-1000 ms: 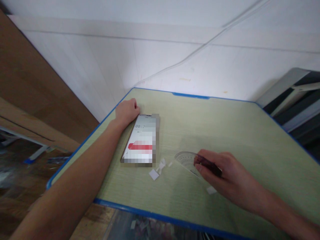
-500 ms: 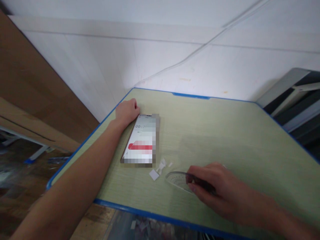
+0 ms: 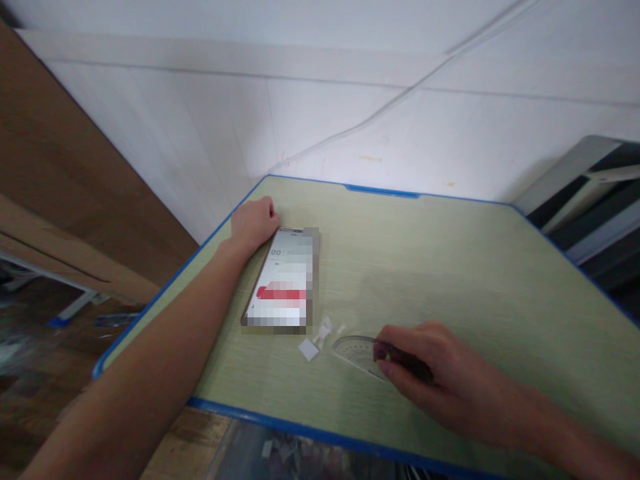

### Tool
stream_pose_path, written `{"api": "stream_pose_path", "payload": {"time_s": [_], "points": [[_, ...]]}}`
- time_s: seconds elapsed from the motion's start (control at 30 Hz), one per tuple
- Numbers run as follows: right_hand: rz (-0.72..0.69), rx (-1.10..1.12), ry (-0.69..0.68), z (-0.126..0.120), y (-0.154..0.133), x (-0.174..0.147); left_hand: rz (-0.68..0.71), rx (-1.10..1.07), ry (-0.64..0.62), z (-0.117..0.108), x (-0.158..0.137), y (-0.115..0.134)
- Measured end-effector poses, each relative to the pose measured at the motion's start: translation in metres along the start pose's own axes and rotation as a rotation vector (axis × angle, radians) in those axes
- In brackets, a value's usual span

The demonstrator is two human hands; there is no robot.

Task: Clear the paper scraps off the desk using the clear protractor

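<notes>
My right hand [image 3: 425, 367] pinches a clear half-round protractor [image 3: 354, 353] between thumb and fingers near the front of the table. Its curved, marked part sticks out to the left of my fingertips, and the rest is hidden by the hand. Just left of the protractor lie a small white square piece [image 3: 309, 350] and a few white scraps [image 3: 324, 329]. My left hand [image 3: 254, 220] rests as a loose fist at the table's far left, with nothing visible in it. Beside that wrist lies a phone [image 3: 287, 273], screen up, showing a red bar and partly blurred digits.
The pale green table [image 3: 425, 253] has a blue edge and stands against a white wall [image 3: 350, 107] with a cable [image 3: 370, 120]. A brown panel [image 3: 75, 147] stands at the left. Dark and grey framed items [image 3: 590, 193] lean at the right. Below the front edge shows a see-through container [image 3: 250, 450].
The protractor has tipped slightly in my right hand, so more of its marked face shows. My left hand, the phone and the white pieces stay where they were.
</notes>
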State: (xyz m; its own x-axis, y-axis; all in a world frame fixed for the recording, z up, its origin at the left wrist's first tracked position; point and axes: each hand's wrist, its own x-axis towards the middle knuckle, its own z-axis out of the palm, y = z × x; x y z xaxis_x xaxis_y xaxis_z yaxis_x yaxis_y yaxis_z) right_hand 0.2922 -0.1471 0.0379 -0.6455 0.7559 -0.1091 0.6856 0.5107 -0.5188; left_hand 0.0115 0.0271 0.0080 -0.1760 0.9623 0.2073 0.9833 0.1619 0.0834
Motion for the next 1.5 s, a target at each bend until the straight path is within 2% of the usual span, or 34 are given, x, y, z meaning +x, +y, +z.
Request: {"api": "stream_pose_path", "payload": {"time_s": [0.57, 0.97, 1.2, 1.5], "points": [[0.005, -0.061, -0.051, -0.002, -0.001, 0.001, -0.007, 0.0, 0.001, 0.0, 0.001, 0.0], [0.004, -0.025, -0.004, -0.002, 0.0, 0.001, -0.003, -0.004, 0.0, -0.002, -0.001, 0.001], [-0.024, 0.129, 0.131, -0.009, 0.005, 0.001, 0.004, 0.005, 0.002, -0.001, 0.0, 0.001], [-0.01, 0.057, 0.152, -0.002, 0.007, 0.0, -0.008, 0.001, -0.002, 0.0, 0.001, 0.001]]}}
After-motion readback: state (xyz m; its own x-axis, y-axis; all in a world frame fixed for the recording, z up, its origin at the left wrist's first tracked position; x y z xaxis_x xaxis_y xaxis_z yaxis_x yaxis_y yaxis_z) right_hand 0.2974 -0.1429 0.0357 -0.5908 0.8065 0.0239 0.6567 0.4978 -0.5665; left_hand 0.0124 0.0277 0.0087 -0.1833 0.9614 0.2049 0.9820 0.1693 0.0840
